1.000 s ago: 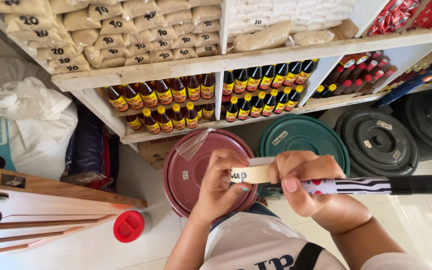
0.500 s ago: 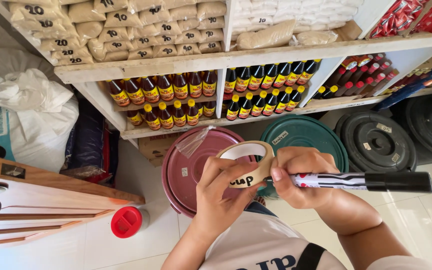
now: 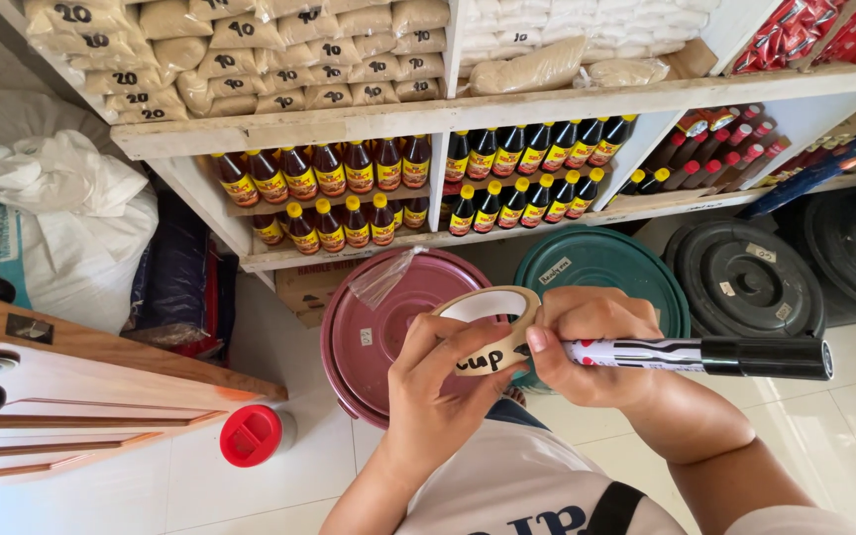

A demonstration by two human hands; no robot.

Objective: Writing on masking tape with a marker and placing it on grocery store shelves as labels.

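My left hand [image 3: 440,394] grips a roll of beige masking tape [image 3: 488,328] from below, holding it tilted with handwriting showing on its outer face. My right hand [image 3: 591,346] is closed around a black and white marker [image 3: 715,356]. The marker lies sideways with its black cap end pointing right. Its tip is at the tape, hidden behind my fingers. Both hands meet in front of my chest, above a maroon bucket lid [image 3: 374,332].
Wooden shelves [image 3: 468,114] hold rows of brown sauce bottles [image 3: 349,168] and bagged goods. On the floor stand a green lid [image 3: 601,267], black lids [image 3: 745,282], a red-capped jar [image 3: 252,434] and white sacks [image 3: 61,218]. A wooden counter edge [image 3: 101,372] is at left.
The tape roll has tipped up, so its open ring now faces the camera. Both hands have shifted slightly lower and the marker has stayed at the tape.
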